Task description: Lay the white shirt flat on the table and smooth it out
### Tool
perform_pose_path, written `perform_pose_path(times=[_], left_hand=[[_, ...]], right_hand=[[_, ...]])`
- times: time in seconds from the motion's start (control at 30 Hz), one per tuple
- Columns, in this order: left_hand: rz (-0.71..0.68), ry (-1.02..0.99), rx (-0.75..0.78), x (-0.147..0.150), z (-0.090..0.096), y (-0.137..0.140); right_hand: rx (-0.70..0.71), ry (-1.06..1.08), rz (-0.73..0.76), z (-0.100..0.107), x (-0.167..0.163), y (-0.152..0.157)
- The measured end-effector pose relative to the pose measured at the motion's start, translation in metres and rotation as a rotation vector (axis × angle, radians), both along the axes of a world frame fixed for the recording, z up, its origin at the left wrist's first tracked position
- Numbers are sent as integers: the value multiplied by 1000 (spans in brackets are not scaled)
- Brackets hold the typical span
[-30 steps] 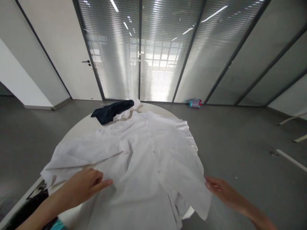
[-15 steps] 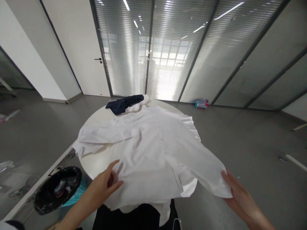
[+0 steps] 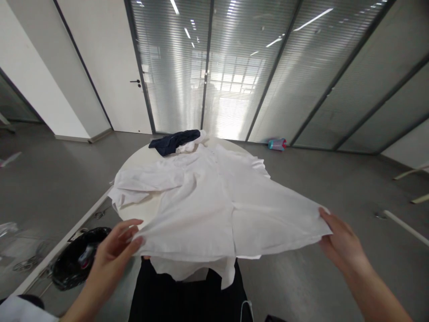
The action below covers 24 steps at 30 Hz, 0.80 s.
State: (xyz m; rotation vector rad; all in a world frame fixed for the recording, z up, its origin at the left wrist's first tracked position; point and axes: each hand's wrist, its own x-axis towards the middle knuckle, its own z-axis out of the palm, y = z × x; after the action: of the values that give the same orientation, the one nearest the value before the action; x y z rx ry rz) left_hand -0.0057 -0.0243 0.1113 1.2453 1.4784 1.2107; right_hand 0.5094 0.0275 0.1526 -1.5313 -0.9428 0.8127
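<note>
A white button-up shirt (image 3: 197, 214) lies spread over a round white table (image 3: 134, 212), its lower part drawn out toward me and hanging past the near edge. My left hand (image 3: 117, 250) pinches the hem at its left corner. Far to the right, my right hand (image 3: 342, 237) grips the other hem corner between thumb and fingers. The cloth between both hands is stretched wide, with the button line down its middle. One sleeve (image 3: 144, 179) rests folded and wrinkled on the left of the table.
Dark navy cloth (image 3: 172, 142) and a crumpled white garment sit at the table's far edge. A bin with a black liner (image 3: 75, 261) stands at lower left on the floor. A blue and pink item (image 3: 277, 144) lies by the glass partition (image 3: 231, 67).
My left hand has moved left and taken hold of the hem. My right hand has risen slightly, still holding cloth. The shirt's lower part is now pulled out wide and flatter.
</note>
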Motion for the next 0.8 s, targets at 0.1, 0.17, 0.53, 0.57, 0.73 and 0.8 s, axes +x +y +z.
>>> perform_pose_path(times=[0.1,0.17,0.53,0.57,0.73,0.8], left_hand=[[5,-98,-61,-22,9,-15],[-159,-86,-179,-30,3,-25],[-475,396,-301,-33,-29,-12],[-415,426,-247,-37,-21,-1],[73,731,97,-83,14,93],[139,840,96,-106,19,132]], right_hand=[[-44,81,-39,3,12,-19],[-169,50,-1,-15,16,-39],[-249,-436,219,-130,34,-45],[-178,-488,145,-127,34,-37],[191,-727,142,-84,-12,22],[305,-739,296,-63,-48,53]])
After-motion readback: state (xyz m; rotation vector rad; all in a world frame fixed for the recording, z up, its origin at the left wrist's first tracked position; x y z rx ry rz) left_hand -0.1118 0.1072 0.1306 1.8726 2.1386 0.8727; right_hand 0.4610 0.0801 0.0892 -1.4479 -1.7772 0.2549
